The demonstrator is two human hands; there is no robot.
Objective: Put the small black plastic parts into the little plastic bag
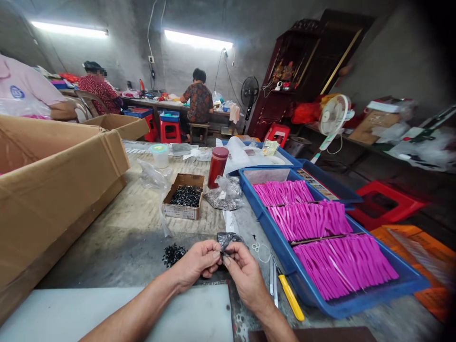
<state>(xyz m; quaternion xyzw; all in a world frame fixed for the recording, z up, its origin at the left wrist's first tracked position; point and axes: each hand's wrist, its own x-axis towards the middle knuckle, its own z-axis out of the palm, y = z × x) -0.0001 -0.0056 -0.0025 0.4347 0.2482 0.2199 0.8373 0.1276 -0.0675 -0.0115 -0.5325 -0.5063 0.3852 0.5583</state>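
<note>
My left hand (203, 259) and my right hand (244, 268) meet above the front of the table, with thumbs and fingertips pinched together. Between them is a crinkled piece of black plastic film (228, 239), part of it showing behind the fingers; its lower part is hidden. Just left of my left hand lies a loose pile of small black parts (174, 255). A white cord loop (261, 251) with a small black end rests right of my right hand. Beyond the hands, an open cardboard box (181, 212) contains many small black pieces.
A blue tray (260, 216) of magenta strips stands at right; a yellow-handled tool (290, 297) lies beside it. Farther back are a dark red canister (217, 166) and a clear bag (224, 194). A large carton (64, 204) borders the left, a white board (199, 313) the front.
</note>
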